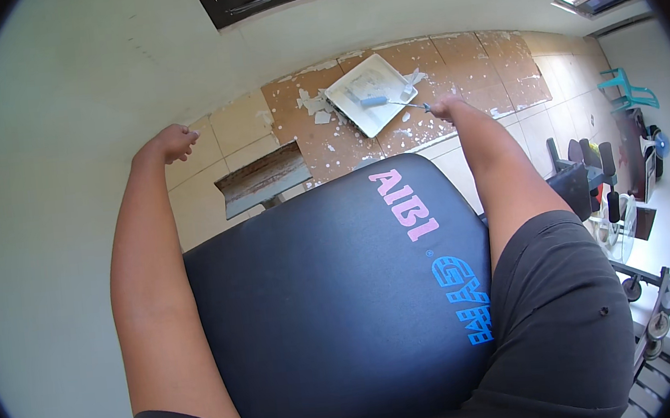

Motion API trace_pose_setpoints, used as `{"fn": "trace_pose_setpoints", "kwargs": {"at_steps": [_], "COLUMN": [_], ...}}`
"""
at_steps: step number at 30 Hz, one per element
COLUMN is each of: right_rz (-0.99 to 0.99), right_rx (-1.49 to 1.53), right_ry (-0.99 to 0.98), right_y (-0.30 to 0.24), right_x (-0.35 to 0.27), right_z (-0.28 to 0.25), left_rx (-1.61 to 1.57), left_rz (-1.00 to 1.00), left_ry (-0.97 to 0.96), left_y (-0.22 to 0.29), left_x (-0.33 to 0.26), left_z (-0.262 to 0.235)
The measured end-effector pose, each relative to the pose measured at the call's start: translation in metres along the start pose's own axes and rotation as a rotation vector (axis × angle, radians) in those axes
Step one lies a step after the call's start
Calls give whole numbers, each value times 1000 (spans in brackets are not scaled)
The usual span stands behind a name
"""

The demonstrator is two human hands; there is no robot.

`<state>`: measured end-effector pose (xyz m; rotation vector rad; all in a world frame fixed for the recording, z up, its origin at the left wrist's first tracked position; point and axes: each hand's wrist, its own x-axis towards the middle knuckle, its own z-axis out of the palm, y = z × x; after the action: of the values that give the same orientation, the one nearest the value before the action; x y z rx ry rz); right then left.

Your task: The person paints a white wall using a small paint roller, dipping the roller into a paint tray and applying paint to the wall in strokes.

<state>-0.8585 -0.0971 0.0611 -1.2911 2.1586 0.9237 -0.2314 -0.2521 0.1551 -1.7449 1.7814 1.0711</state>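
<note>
My right hand [448, 107] is closed around the handle of a small paint roller [374, 101]. The roller's light blue-grey head rests over a white paint tray [376, 68], whose inside is smeared with paint. My left hand [177, 143] is beside the pale wall at the left, its fingers curled in loosely, with nothing visible in them. Beneath my arms lies a black padded bench [319, 291] with pink and blue lettering.
Paint-spattered brown sheeting [475, 74] covers part of the tiled floor along the wall [52, 204]. A worn metal plate [263, 179] juts out beyond the bench. To the right are a turquoise plastic chair [628, 90], a fan [623, 229] and exercise equipment [607, 175].
</note>
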Motion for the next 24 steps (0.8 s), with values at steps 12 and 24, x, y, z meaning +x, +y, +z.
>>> {"fn": "trace_pose_setpoints", "kwargs": {"at_steps": [12, 24], "right_rz": [-227, -133], "right_rx": [473, 889], "right_ry": [-68, -491], "right_y": [-94, -110], "right_x": [10, -48], "right_z": [30, 11], "left_rx": [13, 25], "left_rz": [-17, -15], "left_ry": [-11, -4], "left_y": [-13, -9], "left_x": [1, 0], "left_z": [0, -2]}}
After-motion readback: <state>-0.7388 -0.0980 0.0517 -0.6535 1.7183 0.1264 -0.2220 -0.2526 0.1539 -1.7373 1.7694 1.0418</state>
